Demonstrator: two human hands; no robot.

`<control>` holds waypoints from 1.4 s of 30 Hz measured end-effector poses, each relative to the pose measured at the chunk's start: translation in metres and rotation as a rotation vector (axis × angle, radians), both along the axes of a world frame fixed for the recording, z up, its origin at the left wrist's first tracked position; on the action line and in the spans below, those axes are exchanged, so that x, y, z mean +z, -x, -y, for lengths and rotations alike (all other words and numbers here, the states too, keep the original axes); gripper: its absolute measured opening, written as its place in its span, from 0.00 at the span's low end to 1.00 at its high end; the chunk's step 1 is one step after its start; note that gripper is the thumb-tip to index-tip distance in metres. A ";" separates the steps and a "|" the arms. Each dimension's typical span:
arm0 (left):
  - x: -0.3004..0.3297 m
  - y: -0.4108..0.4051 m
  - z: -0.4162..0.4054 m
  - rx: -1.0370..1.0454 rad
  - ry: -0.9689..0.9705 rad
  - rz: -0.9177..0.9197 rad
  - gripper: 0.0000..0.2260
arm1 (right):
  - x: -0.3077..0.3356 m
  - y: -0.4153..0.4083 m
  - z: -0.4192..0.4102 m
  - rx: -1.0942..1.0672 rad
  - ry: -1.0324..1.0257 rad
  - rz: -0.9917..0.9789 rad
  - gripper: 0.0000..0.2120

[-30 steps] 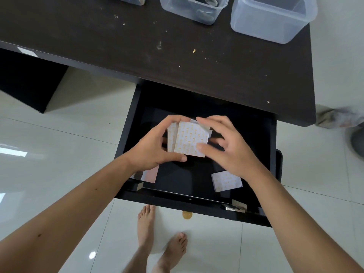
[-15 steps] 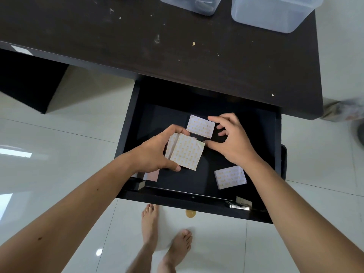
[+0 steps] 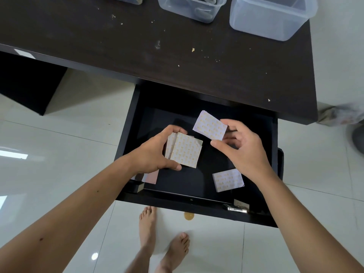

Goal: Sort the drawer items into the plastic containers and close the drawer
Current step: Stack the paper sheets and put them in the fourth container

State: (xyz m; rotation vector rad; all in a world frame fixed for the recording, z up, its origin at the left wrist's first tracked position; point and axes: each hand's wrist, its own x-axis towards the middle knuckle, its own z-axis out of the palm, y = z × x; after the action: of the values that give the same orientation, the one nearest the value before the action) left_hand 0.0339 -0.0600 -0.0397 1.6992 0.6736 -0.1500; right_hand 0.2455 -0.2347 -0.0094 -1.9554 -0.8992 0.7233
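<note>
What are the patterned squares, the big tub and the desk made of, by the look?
Patterned squares: likely paper-backed pads, matte, thin, one corner curling.
Big tub: translucent frosted plastic; the desk shows through its walls.
Desk: probably dark laminated board, low sheen, faint grain. Cannot confirm its core.

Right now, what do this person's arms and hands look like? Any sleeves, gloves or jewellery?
Both forearms are bare right to the frame's edge: no sleeves show. The left hand and the right hand wear no gloves, and no rings, watch or bracelet can be seen at either wrist. The left forearm carries a few small dark spots. Fingernails look short and plain. The feet below are bare too.
</note>
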 end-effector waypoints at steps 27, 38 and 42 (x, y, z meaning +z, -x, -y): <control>0.021 0.000 0.003 0.152 0.216 0.463 0.33 | 0.030 0.023 -0.017 0.193 -0.097 -0.015 0.32; 0.028 0.001 0.005 0.286 0.304 0.479 0.29 | 0.017 -0.003 0.041 0.490 0.565 0.219 0.29; 0.028 0.001 0.004 0.308 0.303 0.491 0.28 | 0.005 0.007 0.041 0.731 0.654 0.644 0.31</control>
State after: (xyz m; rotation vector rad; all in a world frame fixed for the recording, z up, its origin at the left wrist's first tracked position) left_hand 0.0328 -0.0640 -0.0120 1.2546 0.5017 0.3573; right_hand 0.2384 -0.2756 -0.0043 -2.4969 -2.0379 0.8717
